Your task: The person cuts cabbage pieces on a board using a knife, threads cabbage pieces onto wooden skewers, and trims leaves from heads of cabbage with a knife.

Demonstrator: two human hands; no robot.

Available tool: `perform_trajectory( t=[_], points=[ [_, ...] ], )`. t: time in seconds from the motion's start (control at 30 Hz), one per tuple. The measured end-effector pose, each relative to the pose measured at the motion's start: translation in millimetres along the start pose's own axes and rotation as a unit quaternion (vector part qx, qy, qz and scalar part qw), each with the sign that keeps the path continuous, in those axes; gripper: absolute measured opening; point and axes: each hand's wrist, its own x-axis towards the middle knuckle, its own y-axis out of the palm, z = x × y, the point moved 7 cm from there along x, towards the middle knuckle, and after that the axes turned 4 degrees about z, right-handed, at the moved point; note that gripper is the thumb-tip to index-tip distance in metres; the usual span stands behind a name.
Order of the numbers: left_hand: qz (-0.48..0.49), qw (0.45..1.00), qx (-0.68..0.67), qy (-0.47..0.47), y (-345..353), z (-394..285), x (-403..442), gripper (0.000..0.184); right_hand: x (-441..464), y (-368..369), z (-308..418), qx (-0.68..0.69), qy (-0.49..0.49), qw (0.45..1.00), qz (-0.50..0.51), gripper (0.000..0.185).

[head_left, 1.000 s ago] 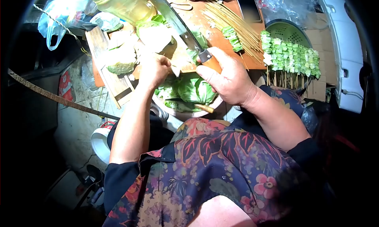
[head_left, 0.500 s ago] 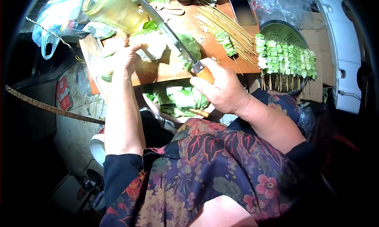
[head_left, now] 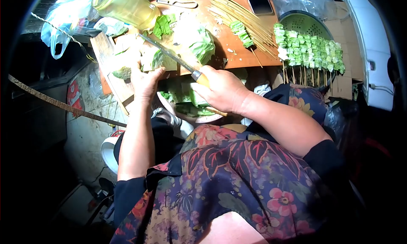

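Observation:
My right hand (head_left: 222, 90) is wrapped round the wooden handle of a large knife (head_left: 169, 53), whose blade points up and left across the cabbage. My left hand (head_left: 146, 80) is at the board's near edge, thumb and fingers apart against a cut cabbage piece (head_left: 156, 59), which it appears to grip. To the right of the blade lies a larger cabbage portion (head_left: 201, 44). Loose green leaves (head_left: 163, 27) lie beyond the knife. Below the table edge, a bowl (head_left: 193, 117) holds cabbage leaves and a small wooden-handled knife (head_left: 217, 111).
A glass jar (head_left: 127, 8) stands at the back left. Bare skewers (head_left: 243, 21) and one threaded skewer (head_left: 241, 34) lie on the orange table (head_left: 233, 57). Many cabbage skewers (head_left: 311, 53) rest over a green colander (head_left: 305, 23). A phone (head_left: 258, 1) lies behind.
My left hand has come back to a cabbage piece near the table edge. The knife has moved left and lower, its blade now tilted further toward the left.

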Motion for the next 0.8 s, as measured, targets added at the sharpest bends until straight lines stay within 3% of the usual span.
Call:
perform_trajectory(
  t=[0.07, 0.13, 0.17, 0.27, 0.4, 0.47, 0.5, 0.57, 0.6, 0.67, 0.8],
  points=[
    [-0.032, 0.996, 0.054, 0.059, -2.7, 7.4, -7.7, 0.059, -2.2, 1.9, 7.2, -0.034, -0.049, 0.997, -0.046, 0.013],
    [-0.078, 0.962, 0.241, 0.098, -2.9, -17.0, -25.1, 0.068, 0.5, 8.1, 4.4, 0.006, 0.020, 0.999, 0.033, 0.015],
    [-0.079, 0.956, 0.262, 0.108, -2.1, -9.5, -26.4, 0.077, 0.0, 9.8, -6.5, 0.087, 0.139, 0.984, 0.069, 0.021],
    [-0.091, 0.938, 0.296, 0.158, 1.9, -5.1, -33.8, 0.078, -3.4, 12.7, -13.0, 0.117, 0.164, 0.976, 0.086, 0.031],
    [-0.100, 0.927, 0.310, 0.187, 6.7, -5.3, -38.1, 0.076, -8.6, 26.7, -33.7, 0.107, 0.200, 0.968, 0.107, 0.036],
    [-0.101, 0.934, 0.296, 0.172, 4.9, -2.9, -37.9, 0.075, -10.4, 68.6, -48.1, -0.021, 0.060, 0.988, 0.138, 0.022],
    [-0.104, 0.941, 0.283, 0.157, 3.3, -1.4, -37.5, 0.074, -9.7, 61.4, -45.3, -0.020, 0.061, 0.988, 0.138, 0.022],
    [-0.098, 0.945, 0.270, 0.153, 2.4, -3.0, -37.5, 0.073, -10.5, 53.7, -31.8, -0.113, 0.014, 0.966, 0.234, 0.020],
    [-0.094, 0.950, 0.257, 0.148, 1.6, -3.0, -36.7, 0.072, -12.7, 57.0, -35.8, -0.112, 0.014, 0.966, 0.234, 0.020],
    [-0.091, 0.951, 0.257, 0.144, 0.6, -0.8, -34.3, 0.072, -15.4, 62.2, -52.3, 0.020, 0.085, 0.979, 0.186, 0.022],
    [-0.090, 0.947, 0.266, 0.157, 2.3, -1.8, -36.5, 0.072, -6.4, 13.8, -20.8, 0.087, 0.176, 0.968, 0.157, 0.034]
  ],
)
